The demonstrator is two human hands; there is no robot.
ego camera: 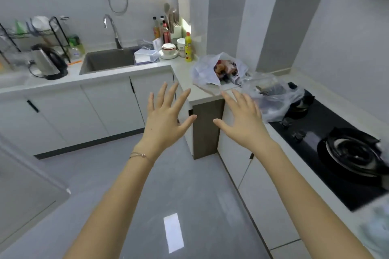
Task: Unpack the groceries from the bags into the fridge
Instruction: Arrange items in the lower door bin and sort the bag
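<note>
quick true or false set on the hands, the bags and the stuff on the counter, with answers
1. The left hand and right hand are both spread open and hold nothing. True.
2. The white plastic bag sits in the sink. False: it lies on the countertop at the corner, right of the sink.
3. The clear plastic bag lies partly over the black gas hob. True.
4. The electric kettle stands right of the sink. False: it stands left of it.
5. The yellow bottle lies on its side. False: it stands upright.
</note>
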